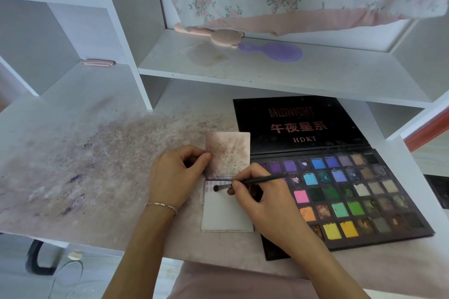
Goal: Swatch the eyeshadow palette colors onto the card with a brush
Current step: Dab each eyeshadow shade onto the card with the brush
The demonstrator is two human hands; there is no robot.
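Your right hand (262,201) pinches the thin, light brush (252,181) mid-handle, grip narrow | left hand (177,175) pinches the flimsy card (226,216) flap; press gently

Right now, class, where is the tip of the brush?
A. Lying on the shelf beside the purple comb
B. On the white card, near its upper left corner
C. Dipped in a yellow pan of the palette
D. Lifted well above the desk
B: the right hand holds the brush, and its dark tip rests on the white card by faint purple swatches, while the left hand pinches the stained flap above it.
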